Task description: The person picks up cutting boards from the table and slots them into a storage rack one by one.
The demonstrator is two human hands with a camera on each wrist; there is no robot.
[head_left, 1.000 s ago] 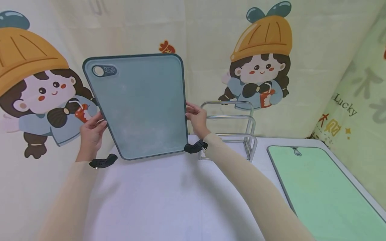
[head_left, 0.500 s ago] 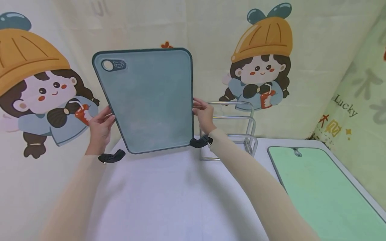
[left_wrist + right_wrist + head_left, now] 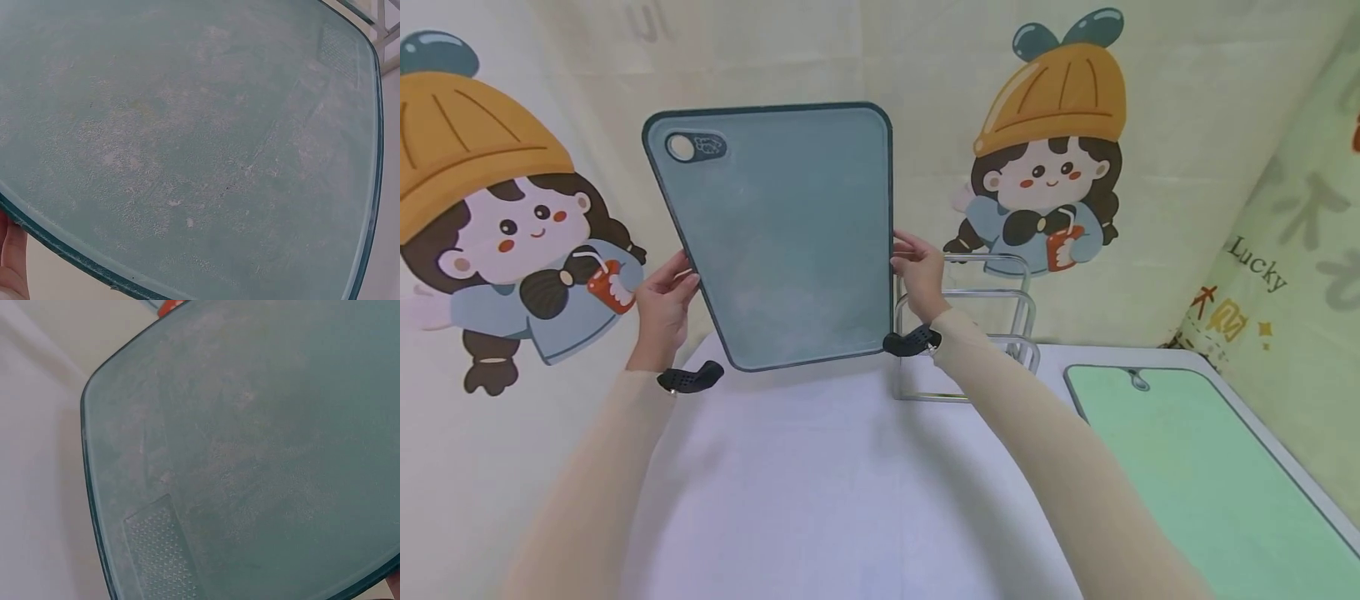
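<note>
In the head view, a blue-green cutting board (image 3: 782,242) with a dark rim is held up above the table, slightly tilted. A round hole shows at its upper left corner. My left hand (image 3: 662,312) grips its left edge and my right hand (image 3: 923,271) its right edge, thumbs on the near face. Whitish marks cover the cutting board's face (image 3: 187,137) in the left wrist view. A studded, grater-like patch (image 3: 162,556) lies near one corner in the right wrist view. The fingers behind the cutting board are hidden.
Behind my right hand stands a metal wire rack (image 3: 988,293) with several upright loops. At the right, a light green board (image 3: 1210,467) with a grey rim lies flat on the white table (image 3: 820,492). A cartoon-printed cloth (image 3: 917,83) hangs at the back.
Both hands have carried the cutting board to the right and a little upward in the head view, bringing my right hand further across the wire rack. The rack and green board stay put.
</note>
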